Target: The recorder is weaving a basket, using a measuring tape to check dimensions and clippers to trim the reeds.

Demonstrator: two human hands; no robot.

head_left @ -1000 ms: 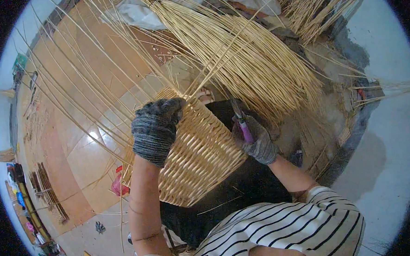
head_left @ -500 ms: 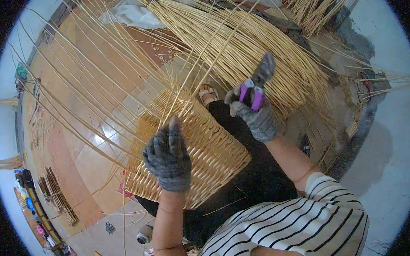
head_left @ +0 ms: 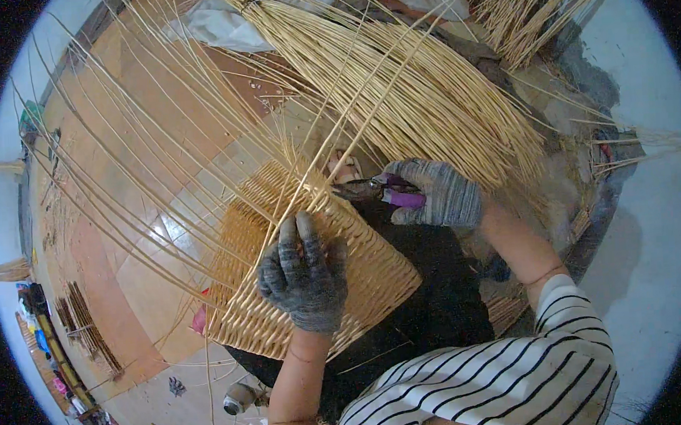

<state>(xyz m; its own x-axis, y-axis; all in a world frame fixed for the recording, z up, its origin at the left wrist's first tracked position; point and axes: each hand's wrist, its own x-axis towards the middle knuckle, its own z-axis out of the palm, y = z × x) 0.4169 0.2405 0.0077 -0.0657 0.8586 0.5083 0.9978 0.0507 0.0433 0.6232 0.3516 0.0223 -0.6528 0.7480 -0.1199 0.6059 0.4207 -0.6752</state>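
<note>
A pale woven wicker basket point(head_left: 378, 268) leans tilted over my dark-covered lap, with long unwoven rods point(head_left: 153, 168) fanning up and left from its far side. My left hand point(head_left: 304, 276), in a grey glove, lies on the near woven wall. Its fingers are stretched toward the upper rim, close to the foot of the rods. My right hand point(head_left: 449, 194), also gloved, grips pruning shears point(head_left: 404, 199) with purple handles. Their dark blades point left beside the basket's upper right corner, near two crossing rods. Whether the blades touch a rod I cannot tell.
A large tied bundle of peeled rods point(head_left: 403, 94) lies just beyond the basket, with more rods point(head_left: 511, 15) at the far right. White plastic sheeting point(head_left: 227, 26) sits behind. Dark sticks point(head_left: 91, 329) and a metal can point(head_left: 241, 398) rest on the tiled floor point(head_left: 147, 273) at left.
My right hand has turned and brought the shears down and left to the basket's corner. My left hand has shifted slightly right and down on the wicker wall.
</note>
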